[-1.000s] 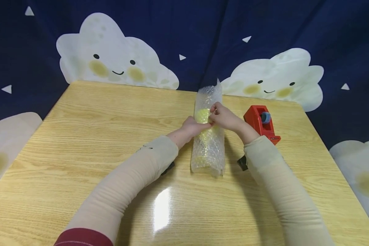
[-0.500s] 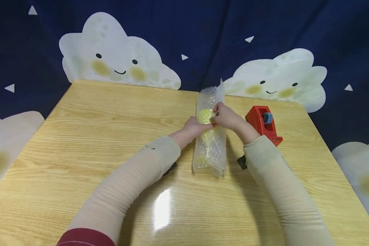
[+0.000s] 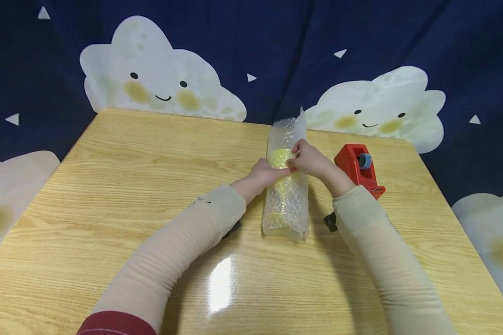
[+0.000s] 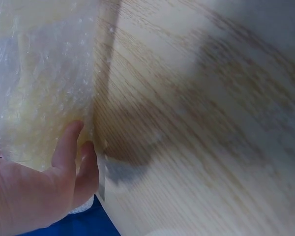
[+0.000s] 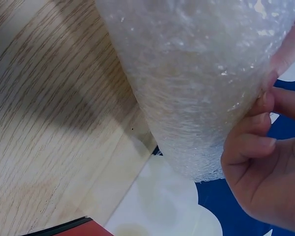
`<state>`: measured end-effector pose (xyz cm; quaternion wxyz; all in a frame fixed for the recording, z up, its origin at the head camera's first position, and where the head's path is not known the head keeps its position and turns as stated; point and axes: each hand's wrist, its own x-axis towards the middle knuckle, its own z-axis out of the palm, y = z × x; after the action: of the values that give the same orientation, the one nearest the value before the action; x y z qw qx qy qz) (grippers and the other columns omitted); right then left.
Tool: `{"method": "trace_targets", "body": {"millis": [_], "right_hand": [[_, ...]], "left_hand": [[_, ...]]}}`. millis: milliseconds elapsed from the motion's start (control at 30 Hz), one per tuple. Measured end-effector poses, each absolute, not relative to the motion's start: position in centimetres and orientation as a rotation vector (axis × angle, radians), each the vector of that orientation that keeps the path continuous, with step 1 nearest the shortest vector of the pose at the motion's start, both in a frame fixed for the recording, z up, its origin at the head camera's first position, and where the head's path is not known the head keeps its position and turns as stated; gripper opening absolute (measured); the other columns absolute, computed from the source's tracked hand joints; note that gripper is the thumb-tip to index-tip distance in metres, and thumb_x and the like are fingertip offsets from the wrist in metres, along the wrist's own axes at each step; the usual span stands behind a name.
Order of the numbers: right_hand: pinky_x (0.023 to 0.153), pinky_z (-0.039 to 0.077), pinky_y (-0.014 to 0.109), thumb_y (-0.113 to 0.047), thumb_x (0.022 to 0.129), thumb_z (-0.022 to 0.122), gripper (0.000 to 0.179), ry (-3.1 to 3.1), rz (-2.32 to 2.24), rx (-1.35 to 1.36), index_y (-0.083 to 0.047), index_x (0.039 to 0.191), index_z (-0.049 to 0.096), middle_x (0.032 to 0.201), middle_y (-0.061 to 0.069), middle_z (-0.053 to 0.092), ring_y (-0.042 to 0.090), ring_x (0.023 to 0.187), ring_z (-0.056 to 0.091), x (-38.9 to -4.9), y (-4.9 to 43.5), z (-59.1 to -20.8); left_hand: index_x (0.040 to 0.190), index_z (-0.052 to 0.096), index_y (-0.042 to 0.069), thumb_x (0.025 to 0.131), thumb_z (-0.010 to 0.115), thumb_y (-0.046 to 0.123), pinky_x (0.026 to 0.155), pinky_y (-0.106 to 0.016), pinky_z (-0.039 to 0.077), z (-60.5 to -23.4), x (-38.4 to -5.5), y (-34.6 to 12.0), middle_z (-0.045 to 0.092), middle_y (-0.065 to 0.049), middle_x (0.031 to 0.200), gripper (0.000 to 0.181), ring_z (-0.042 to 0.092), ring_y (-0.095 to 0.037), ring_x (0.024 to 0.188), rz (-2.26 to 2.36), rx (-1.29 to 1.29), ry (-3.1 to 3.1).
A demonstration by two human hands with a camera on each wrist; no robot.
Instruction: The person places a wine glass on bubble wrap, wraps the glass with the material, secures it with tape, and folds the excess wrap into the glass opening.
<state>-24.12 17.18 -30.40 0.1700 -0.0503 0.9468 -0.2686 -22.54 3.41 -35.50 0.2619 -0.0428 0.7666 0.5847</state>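
Observation:
A bubble wrap bundle [image 3: 285,204] lies lengthwise on the table, yellow showing through its clear layers. My left hand [image 3: 263,176] holds its left side, thumb stretched across the top. In the left wrist view, two fingertips of the left hand [image 4: 64,172] rest against the bundle's side. From the right, my right hand [image 3: 309,162] reaches onto the upper part, thumb and forefinger pinching at the wrap close to the left thumb. The right wrist view shows the other fingers of the right hand [image 5: 260,157] curled in beside the bundle; the exact pinched spot is mostly hidden.
A red tape dispenser [image 3: 352,163] with a blue tape core [image 3: 364,161] stands right of the bundle, partly behind the right forearm. The wooden table [image 3: 151,153] ends at a dark blue curtain [image 3: 268,46] printed with clouds. Small black parts [image 3: 330,221] show by the sleeves.
The whole view shifts slightly to the right between the first and second frames. Both hands and the bundle otherwise keep almost the same position.

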Motion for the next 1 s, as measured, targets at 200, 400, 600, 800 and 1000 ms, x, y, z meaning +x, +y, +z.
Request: {"method": "trace_targets", "body": {"millis": [200,400,600,800,1000], "right_hand": [[0.069,0.039,0.028,-0.012,0.088,0.054,0.026,2.696,-0.732,-0.140,0.003,0.105,0.040,0.084,0.008,0.051,0.021,0.081,0.049,-24.1,17.2,-30.5],[0.071,0.042,0.027,-0.016,0.090,0.054,0.021,2.714,-0.687,-0.125,0.001,0.099,0.045,0.089,0.011,0.054,0.023,0.086,0.053,-24.1,17.5,-30.5],[0.066,0.040,0.026,-0.014,0.088,0.056,0.022,2.740,-0.664,-0.103,0.001,0.097,0.043,0.084,0.010,0.053,0.023,0.082,0.051,-24.0,17.2,-30.3],[0.060,0.040,0.025,-0.014,0.091,0.054,0.022,2.660,-0.811,-0.171,0.001,0.100,0.040,0.076,0.006,0.050,0.017,0.068,0.047,-24.1,18.0,-30.8],[0.060,0.046,0.027,-0.010,0.095,0.049,0.021,2.475,-1.009,-0.235,0.002,0.105,0.035,0.072,0.003,0.046,0.013,0.061,0.046,-24.2,19.6,-31.1]], "left_hand": [[0.149,0.009,0.003,0.081,0.070,0.043,0.113,-0.034,0.027,-35.6,-22.6,3.4,0.015,-0.012,0.156,0.100,0.023,-0.022,0.141,1.576,-0.118,2.078],[0.149,0.008,0.003,0.081,0.069,0.042,0.113,-0.034,0.028,-35.6,-22.6,3.4,0.013,-0.012,0.157,0.099,0.022,-0.022,0.141,1.584,-0.117,2.064],[0.149,0.010,0.003,0.080,0.070,0.044,0.113,-0.034,0.028,-35.5,-22.6,3.4,0.015,-0.012,0.156,0.100,0.023,-0.022,0.141,1.577,-0.118,2.073],[0.148,0.012,0.003,0.080,0.070,0.042,0.112,-0.033,0.029,-35.5,-22.6,3.4,0.019,-0.012,0.155,0.098,0.026,-0.022,0.139,1.580,-0.133,2.075],[0.149,0.007,0.003,0.081,0.070,0.040,0.115,-0.032,0.025,-35.5,-22.6,3.7,0.012,-0.011,0.157,0.100,0.019,-0.022,0.143,1.555,-0.135,2.095]]}}
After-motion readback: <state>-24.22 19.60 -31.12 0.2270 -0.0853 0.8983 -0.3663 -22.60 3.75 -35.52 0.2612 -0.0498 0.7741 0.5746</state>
